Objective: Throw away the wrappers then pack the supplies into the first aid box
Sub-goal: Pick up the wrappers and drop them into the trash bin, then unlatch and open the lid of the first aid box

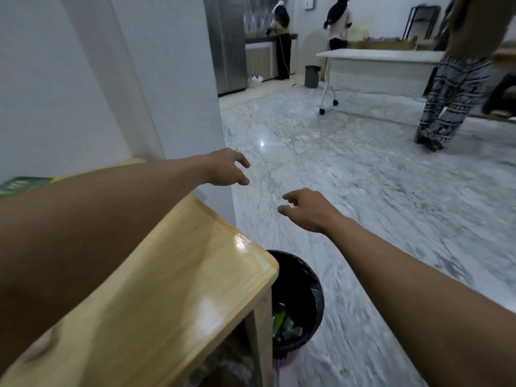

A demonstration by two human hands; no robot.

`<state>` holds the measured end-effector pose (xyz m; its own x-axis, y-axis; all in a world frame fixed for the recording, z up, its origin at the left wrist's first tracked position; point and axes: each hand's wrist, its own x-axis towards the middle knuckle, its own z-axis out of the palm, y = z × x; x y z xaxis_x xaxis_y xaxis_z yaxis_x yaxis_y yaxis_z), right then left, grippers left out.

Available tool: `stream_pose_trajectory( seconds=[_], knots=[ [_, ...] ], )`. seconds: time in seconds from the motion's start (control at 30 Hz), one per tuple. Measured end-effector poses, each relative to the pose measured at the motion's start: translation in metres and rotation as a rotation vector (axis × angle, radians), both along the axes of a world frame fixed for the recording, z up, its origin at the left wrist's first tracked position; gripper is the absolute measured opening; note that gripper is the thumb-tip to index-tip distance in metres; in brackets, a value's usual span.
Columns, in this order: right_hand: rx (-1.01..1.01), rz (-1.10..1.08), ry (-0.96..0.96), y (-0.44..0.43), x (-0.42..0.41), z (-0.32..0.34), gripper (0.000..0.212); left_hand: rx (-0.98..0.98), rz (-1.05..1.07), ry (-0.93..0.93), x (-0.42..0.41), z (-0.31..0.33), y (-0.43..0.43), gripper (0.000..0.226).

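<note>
A trash bin (310, 277) with a black liner stands on the floor beside the wooden table's corner, holding green and clear wrappers (282, 321). My left hand (227, 170) reaches out past the table edge, fingers apart and holding nothing. My right hand (305, 209) hovers over the floor beyond the bin, fingers loosely spread and holding nothing as well. Both hands are apart from the bin, well above it. A green box (22, 184) shows at the far left edge, mostly hidden by my left arm.
The light wooden table (173, 275) fills the lower left, next to a white wall (139, 79). Marble floor stretches ahead. A person in patterned trousers (452, 101) stands at right near a white wheeled table (377, 58); two more people stand at the back.
</note>
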<state>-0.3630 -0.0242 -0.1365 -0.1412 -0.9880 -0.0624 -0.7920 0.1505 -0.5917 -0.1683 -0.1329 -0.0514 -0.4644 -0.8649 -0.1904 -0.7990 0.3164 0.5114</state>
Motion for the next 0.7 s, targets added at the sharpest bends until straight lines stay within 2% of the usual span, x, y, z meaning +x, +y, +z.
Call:
stream_pose_trajectory(
  seconds=[0.2, 0.37, 0.53, 0.7],
  knots=[
    [-0.208, 0.099, 0.041, 0.023, 0.053, 0.104, 0.066, -0.241, 0.110, 0.024, 0.069, 0.077, 0.057, 0.064],
    [-0.371, 0.231, 0.079, 0.047, 0.107, 0.172, 0.071, -0.383, 0.231, 0.059, 0.144, 0.139, 0.115, 0.067],
    [-0.483, 0.359, 0.101, 0.063, 0.169, 0.214, 0.079, -0.482, 0.375, 0.105, 0.222, 0.180, 0.168, 0.070],
    [-0.567, 0.493, 0.086, 0.077, 0.238, 0.233, 0.074, -0.559, 0.523, 0.135, 0.295, 0.197, 0.225, 0.070]
  ],
)
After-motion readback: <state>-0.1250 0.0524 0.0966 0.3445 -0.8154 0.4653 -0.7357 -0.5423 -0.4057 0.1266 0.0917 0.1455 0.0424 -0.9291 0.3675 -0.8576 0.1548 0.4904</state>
